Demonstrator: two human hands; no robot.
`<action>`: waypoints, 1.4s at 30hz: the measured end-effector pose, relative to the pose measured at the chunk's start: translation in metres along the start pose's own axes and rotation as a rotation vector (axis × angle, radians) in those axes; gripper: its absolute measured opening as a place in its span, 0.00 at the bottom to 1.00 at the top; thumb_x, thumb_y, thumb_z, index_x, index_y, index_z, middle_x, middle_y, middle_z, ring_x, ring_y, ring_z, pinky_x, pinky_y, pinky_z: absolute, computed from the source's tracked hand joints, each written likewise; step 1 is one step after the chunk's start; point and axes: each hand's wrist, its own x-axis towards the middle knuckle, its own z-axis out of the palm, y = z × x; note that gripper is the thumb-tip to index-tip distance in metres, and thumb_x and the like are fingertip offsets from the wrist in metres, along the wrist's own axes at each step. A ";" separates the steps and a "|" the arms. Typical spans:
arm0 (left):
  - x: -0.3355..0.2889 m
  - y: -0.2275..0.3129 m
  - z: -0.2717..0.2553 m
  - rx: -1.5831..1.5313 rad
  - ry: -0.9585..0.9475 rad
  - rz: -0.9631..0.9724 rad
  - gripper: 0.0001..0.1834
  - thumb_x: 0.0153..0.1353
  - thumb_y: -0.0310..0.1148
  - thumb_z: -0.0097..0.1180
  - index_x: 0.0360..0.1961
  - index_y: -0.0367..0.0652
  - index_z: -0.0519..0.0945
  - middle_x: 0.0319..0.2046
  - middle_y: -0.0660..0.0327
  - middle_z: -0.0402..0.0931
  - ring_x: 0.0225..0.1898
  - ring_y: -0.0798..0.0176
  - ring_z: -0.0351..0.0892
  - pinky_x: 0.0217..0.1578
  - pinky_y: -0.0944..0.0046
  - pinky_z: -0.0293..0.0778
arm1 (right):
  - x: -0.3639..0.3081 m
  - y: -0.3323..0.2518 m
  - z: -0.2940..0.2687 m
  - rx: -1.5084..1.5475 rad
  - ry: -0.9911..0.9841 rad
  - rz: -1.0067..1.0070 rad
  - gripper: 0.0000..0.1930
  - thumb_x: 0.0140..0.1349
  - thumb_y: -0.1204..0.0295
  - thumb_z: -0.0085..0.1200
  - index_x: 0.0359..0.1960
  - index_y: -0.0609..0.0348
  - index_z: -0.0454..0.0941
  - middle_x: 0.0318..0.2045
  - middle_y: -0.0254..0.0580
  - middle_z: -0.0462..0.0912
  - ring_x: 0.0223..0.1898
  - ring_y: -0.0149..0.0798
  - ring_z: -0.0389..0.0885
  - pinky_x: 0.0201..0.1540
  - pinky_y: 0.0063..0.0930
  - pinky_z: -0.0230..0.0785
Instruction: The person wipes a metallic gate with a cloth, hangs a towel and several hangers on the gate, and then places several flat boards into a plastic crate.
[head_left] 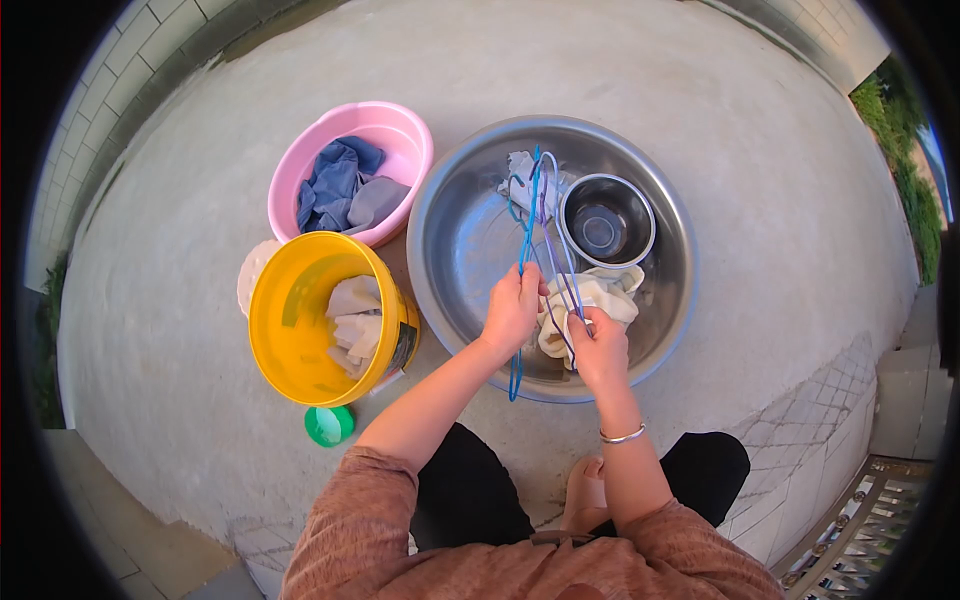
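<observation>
My left hand (512, 310) is closed around bright blue wire clothes hangers (530, 225), held upright over the near part of a large steel basin (470, 235). A little to its right, my right hand (600, 345) grips the lower end of purple and light blue hangers (563, 250). The two bunches cross or lie close together near their tops; I cannot tell whether they are hooked together. Below my right hand a crumpled cream cloth (615, 290) lies in the basin. Behind the hangers sit a pale grey cloth (521, 178) and a round steel pot (648, 215).
Left of the steel basin stands a pink basin (408, 150) with blue and grey cloth (340, 185) in it. Nearer, a yellow bucket (285, 335) holds pale cloth (355, 325). A green lid-like piece (328, 426) lies on the concrete floor (180, 330) by the bucket.
</observation>
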 end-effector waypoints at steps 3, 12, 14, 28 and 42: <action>-0.002 -0.006 0.008 -0.072 0.019 -0.029 0.17 0.59 0.41 0.35 0.29 0.36 0.69 0.24 0.60 0.69 0.20 0.73 0.67 0.15 0.74 0.64 | -0.003 0.012 0.017 0.091 -0.054 -0.003 0.12 0.53 0.64 0.46 0.33 0.58 0.72 0.21 0.44 0.77 0.25 0.42 0.76 0.28 0.33 0.65; 0.002 0.002 -0.024 -0.484 -0.033 -0.169 0.24 0.51 0.25 0.50 0.46 0.37 0.53 0.20 0.59 0.67 0.13 0.69 0.66 0.12 0.71 0.64 | 0.002 0.012 0.010 0.491 -0.686 -0.085 0.19 0.54 0.59 0.46 0.36 0.65 0.72 0.20 0.40 0.75 0.24 0.33 0.73 0.27 0.26 0.63; -0.002 0.009 -0.020 -0.527 -0.036 -0.176 0.23 0.52 0.25 0.50 0.46 0.38 0.54 0.20 0.59 0.68 0.12 0.69 0.66 0.11 0.71 0.64 | 0.043 0.060 0.022 0.288 -0.289 -0.073 0.18 0.52 0.58 0.48 0.37 0.61 0.74 0.25 0.39 0.76 0.31 0.32 0.74 0.33 0.21 0.64; 0.000 0.033 -0.068 -0.941 -0.471 -0.191 0.19 0.60 0.44 0.37 0.17 0.46 0.57 0.12 0.66 0.60 0.03 0.75 0.52 0.03 0.76 0.54 | 0.146 0.053 -0.079 0.334 -0.797 0.259 0.18 0.50 0.67 0.51 0.44 0.55 0.68 0.37 0.39 0.74 0.37 0.35 0.74 0.33 0.31 0.71; -0.017 0.020 -0.029 -0.363 -0.464 -0.290 0.20 0.57 0.35 0.47 0.51 0.43 0.66 0.26 0.66 0.72 0.17 0.77 0.66 0.13 0.77 0.65 | 0.059 -0.023 -0.055 0.697 -1.141 -0.223 0.19 0.55 0.63 0.48 0.45 0.61 0.68 0.38 0.34 0.73 0.39 0.26 0.69 0.43 0.21 0.63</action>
